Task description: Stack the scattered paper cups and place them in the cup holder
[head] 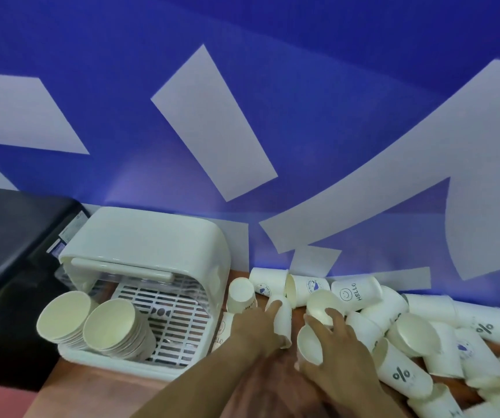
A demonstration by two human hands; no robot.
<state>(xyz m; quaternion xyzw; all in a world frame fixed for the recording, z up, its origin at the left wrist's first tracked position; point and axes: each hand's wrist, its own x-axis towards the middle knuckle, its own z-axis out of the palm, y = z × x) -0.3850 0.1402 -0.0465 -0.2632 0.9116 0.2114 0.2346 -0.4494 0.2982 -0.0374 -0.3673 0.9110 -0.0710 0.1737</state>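
A reddish-brown surface (70,384) runs along a wall covered by a blue banner (303,86) with large pale shapes. At nine o'clock a black machine (7,251) sits against the wall; just beside it, toward seven o'clock, stands the white cup holder (149,236), its lid raised over a slatted tray. Two stacks of cups (92,324) lie tilted inside, mouths facing the camera. From five to three o'clock the scattered paper cups (423,336) lie mostly on their sides, touching and overlapping (some printed "HELLO", some with a percent sign). Near centre, the left hand (254,327) has its grip closed around a white cup (283,321), index finger along its rim. The right hand (336,348) grasps two cups (313,336), one open mouth showing below the thumb
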